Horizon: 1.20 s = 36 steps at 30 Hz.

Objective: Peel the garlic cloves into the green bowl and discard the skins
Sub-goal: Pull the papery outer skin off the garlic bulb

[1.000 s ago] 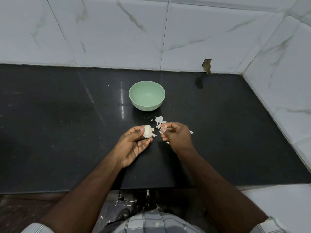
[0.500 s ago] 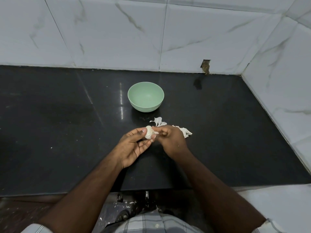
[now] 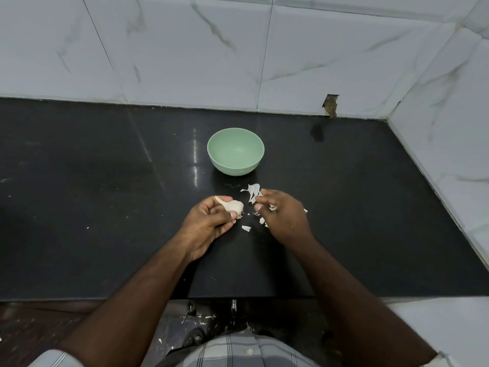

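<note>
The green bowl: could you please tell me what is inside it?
The green bowl looks empty: its whole inside shows, with no cloves or skins in it. Nothing covers it.

**Layout on the counter**

Bowl (image 3: 235, 152) sits mid-counter (image 3: 92, 194), toward the back wall (image 3: 185, 49). In front of it: left hand (image 3: 209, 223) with the garlic (image 3: 234, 206) between thumb and fingers, right hand (image 3: 284, 217) just beside it to the right. Loose skins (image 3: 253, 190) lie between bowl and right hand; a smaller scrap (image 3: 246, 228) lies between the two hands.
</note>
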Motion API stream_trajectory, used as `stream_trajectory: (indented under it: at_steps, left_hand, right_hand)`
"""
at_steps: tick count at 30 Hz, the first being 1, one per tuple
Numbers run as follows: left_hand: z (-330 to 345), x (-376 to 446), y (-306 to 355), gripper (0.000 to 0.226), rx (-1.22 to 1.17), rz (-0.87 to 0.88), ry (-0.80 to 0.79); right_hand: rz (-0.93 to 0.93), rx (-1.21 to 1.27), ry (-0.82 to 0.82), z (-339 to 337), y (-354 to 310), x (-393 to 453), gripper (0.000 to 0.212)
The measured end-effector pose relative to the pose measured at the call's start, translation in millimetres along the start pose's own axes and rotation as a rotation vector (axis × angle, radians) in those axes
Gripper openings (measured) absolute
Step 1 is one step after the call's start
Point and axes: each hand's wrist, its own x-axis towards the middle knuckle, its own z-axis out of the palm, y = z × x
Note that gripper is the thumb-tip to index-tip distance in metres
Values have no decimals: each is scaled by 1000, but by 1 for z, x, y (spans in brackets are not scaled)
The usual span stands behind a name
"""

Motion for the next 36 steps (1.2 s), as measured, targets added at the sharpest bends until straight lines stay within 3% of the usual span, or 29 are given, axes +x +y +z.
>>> stream_trajectory:
  at_steps: [2, 7, 12, 16, 22, 36]
  left_hand:
    - [0, 0, 0, 39, 28, 29, -43]
    - [3, -3, 6, 50, 109, 90, -107]
    - [6, -7, 6, 39, 192, 113, -96]
    - [2, -8, 7, 40, 204, 112, -86]
    - [3, -9, 7, 37, 227, 111, -89]
    - [14, -13, -1, 33, 250, 236, -6]
  right_hand:
    - [22, 66, 14, 1, -2, 1, 27]
    - [46, 201, -253, 14, -2, 2, 44]
    - [157, 423, -101, 24, -1, 3, 30]
    - [234, 571, -148, 23, -2, 2, 28]
    - [200, 453, -132, 25, -6, 2, 39]
    - [156, 228, -29, 37, -7, -1, 16]
